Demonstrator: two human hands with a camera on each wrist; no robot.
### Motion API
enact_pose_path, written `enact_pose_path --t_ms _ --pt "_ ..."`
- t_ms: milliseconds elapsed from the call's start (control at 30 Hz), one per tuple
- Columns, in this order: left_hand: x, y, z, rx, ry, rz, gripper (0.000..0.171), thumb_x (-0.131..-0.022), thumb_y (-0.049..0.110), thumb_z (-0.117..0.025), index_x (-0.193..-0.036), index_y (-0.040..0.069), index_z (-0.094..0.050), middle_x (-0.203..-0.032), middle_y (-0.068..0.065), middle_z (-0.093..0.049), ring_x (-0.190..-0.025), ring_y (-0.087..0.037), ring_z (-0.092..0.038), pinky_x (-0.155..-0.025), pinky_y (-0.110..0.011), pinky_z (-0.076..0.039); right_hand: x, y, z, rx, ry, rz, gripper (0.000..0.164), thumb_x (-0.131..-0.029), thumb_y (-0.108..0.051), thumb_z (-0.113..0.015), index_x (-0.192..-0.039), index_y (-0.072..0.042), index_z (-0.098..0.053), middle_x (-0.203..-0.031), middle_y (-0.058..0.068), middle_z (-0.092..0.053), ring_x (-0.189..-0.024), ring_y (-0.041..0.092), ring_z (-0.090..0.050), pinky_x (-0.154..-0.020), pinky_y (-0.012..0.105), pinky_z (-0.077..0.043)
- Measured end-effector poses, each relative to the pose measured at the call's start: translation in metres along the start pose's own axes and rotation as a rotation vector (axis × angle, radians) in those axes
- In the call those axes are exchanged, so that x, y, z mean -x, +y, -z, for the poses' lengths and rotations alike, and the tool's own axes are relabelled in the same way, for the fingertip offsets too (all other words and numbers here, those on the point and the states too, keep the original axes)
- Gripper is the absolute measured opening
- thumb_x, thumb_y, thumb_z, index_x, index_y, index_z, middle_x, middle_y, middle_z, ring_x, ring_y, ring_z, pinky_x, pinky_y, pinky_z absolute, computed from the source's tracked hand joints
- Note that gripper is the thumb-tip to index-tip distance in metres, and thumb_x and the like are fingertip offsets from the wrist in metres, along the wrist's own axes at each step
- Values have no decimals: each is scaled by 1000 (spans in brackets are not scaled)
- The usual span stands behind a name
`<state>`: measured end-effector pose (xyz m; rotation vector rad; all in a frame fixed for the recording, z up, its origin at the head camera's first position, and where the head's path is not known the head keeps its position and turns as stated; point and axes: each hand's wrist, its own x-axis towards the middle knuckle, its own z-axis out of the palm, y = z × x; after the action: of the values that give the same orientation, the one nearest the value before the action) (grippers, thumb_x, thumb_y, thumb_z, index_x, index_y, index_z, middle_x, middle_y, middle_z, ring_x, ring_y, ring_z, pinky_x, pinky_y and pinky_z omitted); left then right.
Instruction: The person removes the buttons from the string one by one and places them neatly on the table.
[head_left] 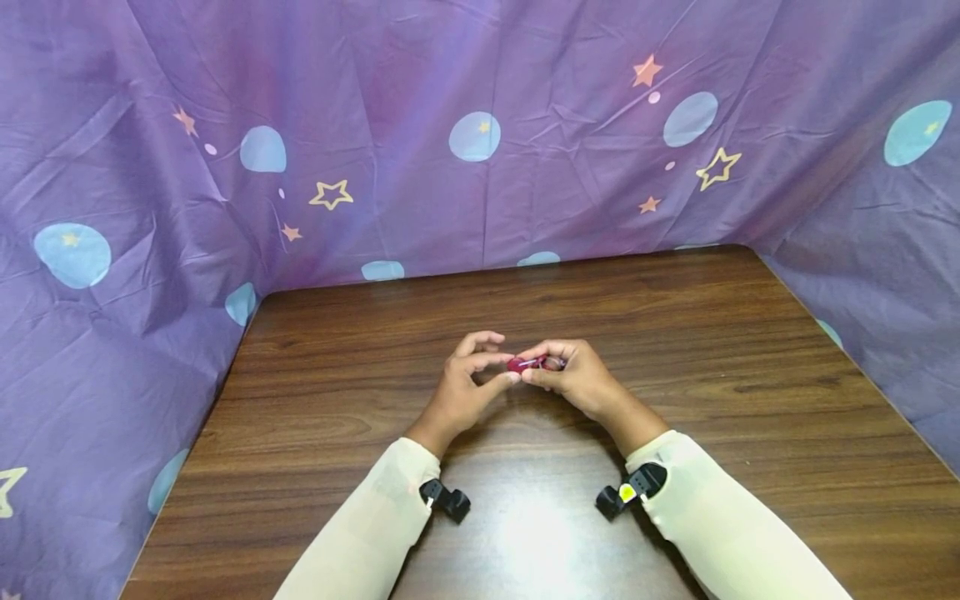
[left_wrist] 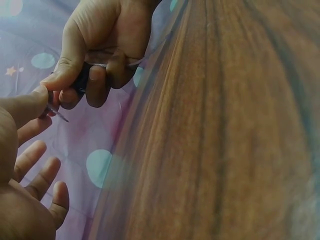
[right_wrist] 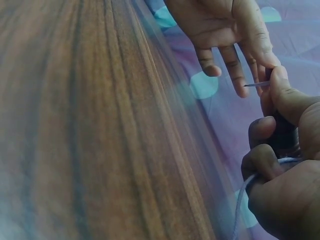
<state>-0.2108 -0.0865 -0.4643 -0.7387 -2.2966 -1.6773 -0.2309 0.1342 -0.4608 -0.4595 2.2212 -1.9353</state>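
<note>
Both hands meet above the middle of the table in the head view. Between thumb and index finger, my left hand [head_left: 461, 387] pinches a small magenta piece [head_left: 515, 365]; its other fingers are spread. My right hand [head_left: 588, 379] pinches at the same spot with thumb and index finger. Its remaining fingers curl round a dark, rounded piece [right_wrist: 284, 132] and a pale cord [right_wrist: 241, 195], which hangs down in the right wrist view. A thin pointed tip [right_wrist: 256, 84] sticks out by the pinching fingertips. Fingers cover most of the pieces, so their exact kind is unclear.
A brown wood-grain table [head_left: 360, 333] lies under the hands. Purple cloth [head_left: 405, 67] with stars and blue circles hangs behind it and at both sides. Black wrist cameras [head_left: 447, 500] sit at the pale sleeves [head_left: 367, 508].
</note>
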Motion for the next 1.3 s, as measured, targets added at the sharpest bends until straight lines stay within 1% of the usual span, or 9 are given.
enact_pose_path --t_ms 133,300,467,567,700,833,1000,1100,1300 --pt "0 -1 0 1 0 -18 24 -92 4 -85 -114 -4 -81 -146 -28 -60 -133 -48 -61 -113 -35 -49 0 0 0 -8 1 -2 32 -92 3 -81 -121 13 -74 -78 -14 -76 -60 3 -54 -54 20 -45" --pt "0 -2 0 -13 13 -17 24 -91 3 -84 -114 -4 -82 -149 -27 -58 -133 -46 -61 -117 -42 -50 1 1 0 -25 1 0 34 -91 5 -82 -122 14 -73 -77 -15 -76 -59 3 -53 -53 20 -44" --pt "1 -2 1 -16 36 -10 23 -90 2 -85 -113 -3 -82 -151 -25 -56 -133 -43 -61 -114 -40 -51 1 1 1 -83 -3 8 34 -91 4 -80 -122 16 -72 -73 -11 -74 -57 5 -54 -52 21 -44" --pt "0 -3 1 -8 39 -7 24 -90 3 -85 -113 -2 -83 -153 -24 -55 -133 -42 -60 -113 -39 -51 1 2 1 -125 -10 13 28 -93 2 -78 -118 14 -74 -71 -8 -73 -56 6 -53 -51 22 -43" --pt "0 -5 1 -16 37 -11 25 -89 3 -86 -113 -1 -83 -154 -25 -54 -133 -41 -60 -113 -41 -50 1 2 1 -173 -11 -4 12 -98 0 -74 -104 -4 -83 -73 -6 -74 -57 6 -52 -50 20 -39" --pt "0 -5 1 -29 38 -15 24 -89 4 -85 -113 -1 -83 -154 -24 -54 -132 -41 -61 -113 -42 -50 1 1 1 -204 -10 -50 26 -102 -4 -68 -94 -23 -83 -76 -6 -74 -59 7 -53 -49 17 -36" --pt "0 -3 2 -33 31 -8 25 -89 3 -86 -113 -1 -83 -155 -27 -52 -133 -41 -60 -115 -44 -49 1 0 2 -207 -12 -68 24 -101 -3 -61 -95 -15 -81 -76 -5 -73 -58 8 -54 -48 18 -35" --pt "0 -3 1 -33 31 -5 24 -89 4 -86 -113 -1 -83 -156 -27 -52 -133 -42 -60 -114 -46 -50 1 1 2 -203 -8 -52 21 -97 1 -60 -96 -8 -80 -75 -4 -72 -58 8 -53 -48 18 -36" --pt "0 -3 1 -45 35 -7 24 -89 4 -86 -112 0 -84 -155 -26 -53 -132 -42 -61 -115 -47 -50 1 3 3 -213 -12 -25 19 -93 7 -62 -92 -2 -78 -71 -1 -68 -56 7 -49 -48 17 -36"
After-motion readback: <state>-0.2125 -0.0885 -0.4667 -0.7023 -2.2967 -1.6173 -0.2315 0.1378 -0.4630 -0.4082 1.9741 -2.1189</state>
